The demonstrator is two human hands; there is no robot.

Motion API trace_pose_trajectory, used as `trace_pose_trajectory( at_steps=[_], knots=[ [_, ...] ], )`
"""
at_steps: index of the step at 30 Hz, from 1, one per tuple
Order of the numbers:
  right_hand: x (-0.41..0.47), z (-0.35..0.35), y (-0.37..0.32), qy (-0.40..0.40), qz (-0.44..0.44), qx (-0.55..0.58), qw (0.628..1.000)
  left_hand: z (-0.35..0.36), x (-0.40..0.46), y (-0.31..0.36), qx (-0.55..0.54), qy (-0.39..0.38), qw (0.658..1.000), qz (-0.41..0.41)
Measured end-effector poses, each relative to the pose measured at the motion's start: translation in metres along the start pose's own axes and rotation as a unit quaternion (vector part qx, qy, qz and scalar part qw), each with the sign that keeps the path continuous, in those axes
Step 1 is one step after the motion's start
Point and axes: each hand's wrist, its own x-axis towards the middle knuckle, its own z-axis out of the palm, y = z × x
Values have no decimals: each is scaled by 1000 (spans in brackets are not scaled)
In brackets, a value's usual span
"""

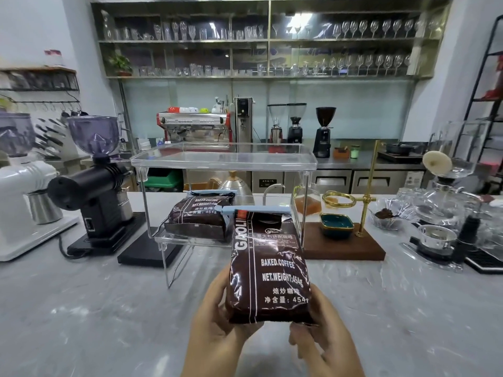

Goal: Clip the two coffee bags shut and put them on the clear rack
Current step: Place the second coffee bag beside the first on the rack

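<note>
A dark brown coffee bag [269, 270] is held upright above the grey marble counter [95, 308], gripped at its lower end by both hands: the left hand [217, 319] wraps its fingers around the bag's left edge, and the right hand [324, 336] curls around the bottom right corner from below. A pale blue clip [255, 210] runs across the bag's folded top, at the end farthest from the hands. Beyond the hands and slightly to the left, a second coffee bag [198, 217], also closed by a blue clip [209, 192], lies on the lower tier of the clear rack [223, 159]. Left of the rack stands a black grinder [95, 183]; to the right of it, a wooden base [345, 248] carries a brass pour-over stand [370, 186] and a teal dish [336, 224].
</note>
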Motion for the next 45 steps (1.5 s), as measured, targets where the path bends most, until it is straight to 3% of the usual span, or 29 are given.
trace_pose_trajectory(
  at_steps=[16, 21, 25, 27, 28, 30, 32, 35, 37, 40, 42, 45],
  knots=[
    [3, 3, 3, -15, -12, -56, 998, -3, 44, 3, 82, 12, 996, 16],
    [10, 0, -8, -103, 18, -17, 994, -4, 53, 8, 150, 47, 988, -6],
    [13, 11, -16, -130, 15, -13, 991, -1, 63, 20, 228, 61, 972, 6],
    [9, 22, -18, -69, -9, -98, 993, 3, 67, 26, 264, 66, 962, 24],
    [8, 25, -18, 15, -25, -130, 991, 4, 70, 28, 276, 67, 958, 31],
    [10, 23, -18, 10, -89, -148, 985, 5, 75, 29, 294, 70, 952, 45],
    [11, 11, -13, -109, -115, -162, 974, 7, 77, 28, 300, 88, 949, 51],
    [21, 0, -9, -42, -173, -229, 957, 9, 76, 28, 322, 113, 937, 77],
    [29, 3, -14, -9, -234, -296, 926, 9, 75, 29, 337, 109, 926, 133],
    [40, 0, -21, 13, -285, -370, 884, 8, 76, 31, 402, 85, 886, 214],
    [45, 0, -28, 27, -292, -383, 876, 7, 77, 32, 447, 75, 853, 259],
    [51, 2, -38, 31, -317, -416, 851, 6, 78, 34, 488, 67, 826, 273]
  ],
)
